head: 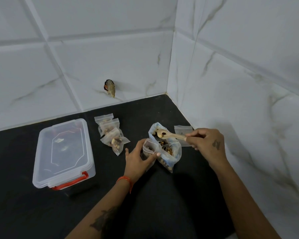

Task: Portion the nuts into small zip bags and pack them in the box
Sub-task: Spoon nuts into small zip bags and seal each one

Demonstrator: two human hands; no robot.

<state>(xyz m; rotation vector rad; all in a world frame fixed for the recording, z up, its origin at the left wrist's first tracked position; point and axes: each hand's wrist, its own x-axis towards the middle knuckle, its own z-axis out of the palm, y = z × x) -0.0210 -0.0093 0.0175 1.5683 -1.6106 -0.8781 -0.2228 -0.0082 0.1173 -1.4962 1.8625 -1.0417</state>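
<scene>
- Head view: right hand [207, 144] pinches a pale wooden spoon [169, 134], bowl pointing left over the large clear nut bag [169, 149].
- Left hand [138, 158] grips a small clear zip bag [148, 149], mouth up, near the black counter's [41, 213] back right corner.

black matt stone-looking countertop [41, 213], glossy white marble-look wall tiles [110, 57] behind it. rectangular translucent plastic box [62, 152] has smooth red plastic clips [71, 182]. small clear crinkly plastic zip bags [113, 135], bigger clear plastic nut bag [169, 152], and a pale wooden spoon [169, 134] that looks matt

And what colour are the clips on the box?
Red. The clips on the clear box show in the head view.
</scene>
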